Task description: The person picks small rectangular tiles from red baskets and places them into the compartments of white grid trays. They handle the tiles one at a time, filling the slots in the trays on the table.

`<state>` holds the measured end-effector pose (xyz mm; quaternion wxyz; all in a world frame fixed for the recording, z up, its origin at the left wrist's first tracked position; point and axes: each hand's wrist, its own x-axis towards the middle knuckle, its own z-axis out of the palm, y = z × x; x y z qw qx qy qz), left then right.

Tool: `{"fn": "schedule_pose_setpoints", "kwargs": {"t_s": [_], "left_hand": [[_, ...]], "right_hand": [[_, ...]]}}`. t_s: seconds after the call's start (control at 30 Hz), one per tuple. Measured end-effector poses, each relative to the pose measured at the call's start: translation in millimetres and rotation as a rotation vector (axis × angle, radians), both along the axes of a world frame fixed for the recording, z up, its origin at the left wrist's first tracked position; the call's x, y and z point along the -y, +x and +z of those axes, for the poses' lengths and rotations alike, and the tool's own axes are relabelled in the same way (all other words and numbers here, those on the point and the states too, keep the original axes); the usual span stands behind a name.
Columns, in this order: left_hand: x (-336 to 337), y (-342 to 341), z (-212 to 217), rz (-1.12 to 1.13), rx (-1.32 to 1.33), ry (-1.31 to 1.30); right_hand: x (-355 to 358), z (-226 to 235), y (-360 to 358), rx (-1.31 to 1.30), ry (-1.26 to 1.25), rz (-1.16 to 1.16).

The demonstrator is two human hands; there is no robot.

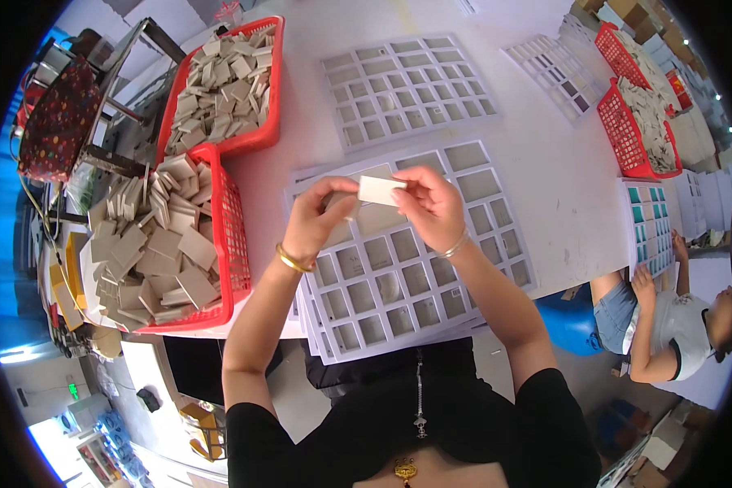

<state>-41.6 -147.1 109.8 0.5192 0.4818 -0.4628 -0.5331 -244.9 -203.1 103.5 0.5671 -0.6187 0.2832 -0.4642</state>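
Note:
A small cream rectangular tile (380, 190) is held up between my two hands, above a white grid panel (389, 305). My right hand (433, 210) pinches its right end between thumb and fingers. At the tile's left end, my left hand (315, 218) has its fingers curled, with the index fingertip against the edge. Something beige shows by the left thumb; whether it is a second tile I cannot make out. The panel tops a stack of similar ones, and its framed compartments have greyish bottoms. My hands hide part of its upper rows.
Left of the panels stand a red basket (234, 244) and a farther red basket (278, 77), both heaped with beige tiles. Another grid panel (411, 88) lies beyond, a smaller one (551, 75) to its right. Red baskets (622, 130) stand far right, where a person (667, 346) holds a panel.

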Motion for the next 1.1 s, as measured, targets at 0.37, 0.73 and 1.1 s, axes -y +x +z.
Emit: {"fn": "schedule_pose_setpoints", "kwargs": {"t_s": [0.37, 0.73, 1.1], "left_hand": [[-103.4, 0.0, -46.7, 0.281, -0.454, 0.256], [-91.5, -22.4, -56.1, 0.376, -0.374, 0.346], [-78.4, -49.1, -62.6, 0.327, -0.108, 0.14]], "right_hand": [[-15.9, -35.1, -51.7, -0.616, -0.04, 0.139], [-7.6, -41.2, -37.4, -0.933, -0.574, 0.264], [-26.0, -6.3, -2.7, -0.376, 0.225, 0.472]]}}
